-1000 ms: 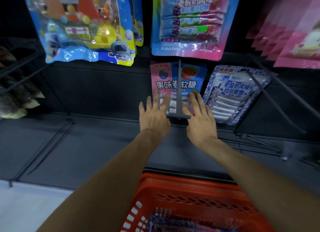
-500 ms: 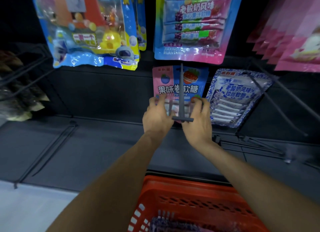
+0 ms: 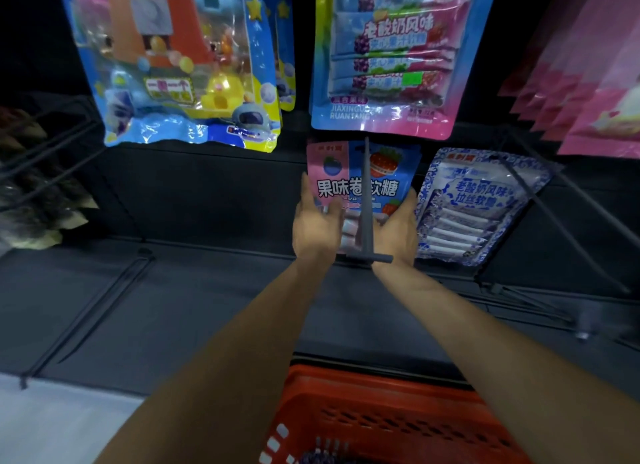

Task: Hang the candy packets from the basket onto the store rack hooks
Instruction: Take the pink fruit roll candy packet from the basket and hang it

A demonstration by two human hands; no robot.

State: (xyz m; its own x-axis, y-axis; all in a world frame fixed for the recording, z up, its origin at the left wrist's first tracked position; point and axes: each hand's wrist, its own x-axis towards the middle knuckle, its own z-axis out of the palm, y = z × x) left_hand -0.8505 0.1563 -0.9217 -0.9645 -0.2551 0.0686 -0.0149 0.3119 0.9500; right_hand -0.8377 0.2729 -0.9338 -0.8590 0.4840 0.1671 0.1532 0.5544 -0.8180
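Flanking the dark hook [image 3: 366, 200] from either side, both hands hold the pink-and-blue candy packet [image 3: 356, 186] by its edges. The left hand [image 3: 313, 228] has its fingers [image 3: 304, 189] laid up the left edge with the thumb crossing onto the printed face. The right hand [image 3: 398, 229] cups the lower right corner, and most of its fingers are hidden behind the film. The packet hangs upright, long axis vertical, close to the rack's back panel [image 3: 207, 193]. The hook's rod runs over the packet's centre line toward the person and ends in a short crossbar [image 3: 369, 257] between the two wrists. The rod seems to pass through the packet's top, though the hole itself cannot be made out. So the packet lies ahead of and between the hands, at the far end of the rod, with each hand about equally near. A blue-and-white packet [image 3: 478, 203] hangs just beside it, close to the right hand. If this one is seated, the next move is probably a release and a reach straight down to the red basket [image 3: 398, 418], which sits below between the forearms.
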